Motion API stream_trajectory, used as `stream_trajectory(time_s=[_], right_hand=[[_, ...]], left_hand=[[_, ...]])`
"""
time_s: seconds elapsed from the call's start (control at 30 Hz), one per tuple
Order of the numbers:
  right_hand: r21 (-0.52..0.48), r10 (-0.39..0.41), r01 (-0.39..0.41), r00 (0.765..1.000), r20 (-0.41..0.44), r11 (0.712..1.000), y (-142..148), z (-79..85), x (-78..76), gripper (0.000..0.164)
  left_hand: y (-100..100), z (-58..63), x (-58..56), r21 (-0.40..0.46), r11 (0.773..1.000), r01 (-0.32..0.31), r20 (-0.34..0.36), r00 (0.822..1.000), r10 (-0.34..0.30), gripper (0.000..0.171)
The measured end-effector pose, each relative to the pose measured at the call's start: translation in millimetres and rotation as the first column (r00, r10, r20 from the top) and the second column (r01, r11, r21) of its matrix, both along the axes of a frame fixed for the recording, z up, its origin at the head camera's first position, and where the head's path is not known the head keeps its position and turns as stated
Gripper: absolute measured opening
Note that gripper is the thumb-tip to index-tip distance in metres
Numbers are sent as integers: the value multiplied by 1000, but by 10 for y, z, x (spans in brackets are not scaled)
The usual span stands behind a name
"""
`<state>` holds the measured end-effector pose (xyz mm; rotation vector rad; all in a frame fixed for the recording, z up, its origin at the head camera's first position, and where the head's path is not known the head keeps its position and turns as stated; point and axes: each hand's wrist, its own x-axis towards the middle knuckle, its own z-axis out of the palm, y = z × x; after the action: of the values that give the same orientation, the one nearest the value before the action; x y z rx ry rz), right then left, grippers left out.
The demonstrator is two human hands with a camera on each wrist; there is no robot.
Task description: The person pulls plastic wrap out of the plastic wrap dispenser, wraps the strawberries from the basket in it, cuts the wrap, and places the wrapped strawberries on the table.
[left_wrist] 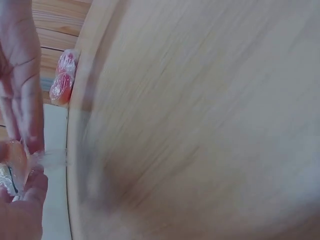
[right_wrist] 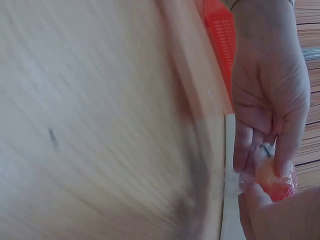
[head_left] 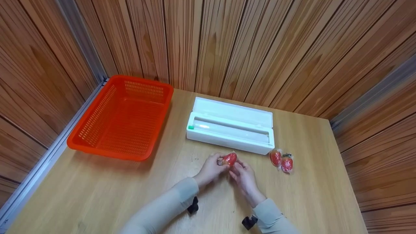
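Note:
A red and yellowish fruit in clear plastic wrap (head_left: 230, 158) is held between both hands over the table, in front of a long white box. My left hand (head_left: 211, 169) grips it from the left, thumb and fingers around it; the right wrist view shows these fingers on the wrapped fruit (right_wrist: 285, 189). My right hand (head_left: 245, 180) pinches at its right side, partly hidden by the fruit. A loose flap of film (left_wrist: 50, 159) sticks out beside the fingers in the left wrist view. The fruit's exact kind cannot be told.
The white cling film box (head_left: 230, 146) has its lid raised, a roll of film (head_left: 227, 130) inside. To its right lie two wrapped red fruits, one (head_left: 275, 157) beside the other (head_left: 287, 165). An orange basket (head_left: 151, 143) stands at the back left. Wood-panelled walls (head_left: 214, 48) enclose the table.

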<state>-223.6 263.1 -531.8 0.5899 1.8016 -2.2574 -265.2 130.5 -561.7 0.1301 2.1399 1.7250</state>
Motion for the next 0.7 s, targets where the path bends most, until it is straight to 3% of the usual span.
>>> stream_trajectory(time_s=[0.2, 0.5, 0.7], right_hand=[[11, 7, -7, 1000, -2, 1000, 5, -26, -4, 40], [22, -32, 31, 999, 11, 999, 34, -75, -21, 39], [73, -69, 69, 998, -8, 995, 46, -124, -22, 35]], left_hand=[[29, -11, 40, 25, 1000, 14, 65, 998, -15, 39], [64, -18, 92, 21, 998, 66, -7, 998, -66, 55], [84, -6, 101, -62, 995, 78, -52, 995, -81, 44]])
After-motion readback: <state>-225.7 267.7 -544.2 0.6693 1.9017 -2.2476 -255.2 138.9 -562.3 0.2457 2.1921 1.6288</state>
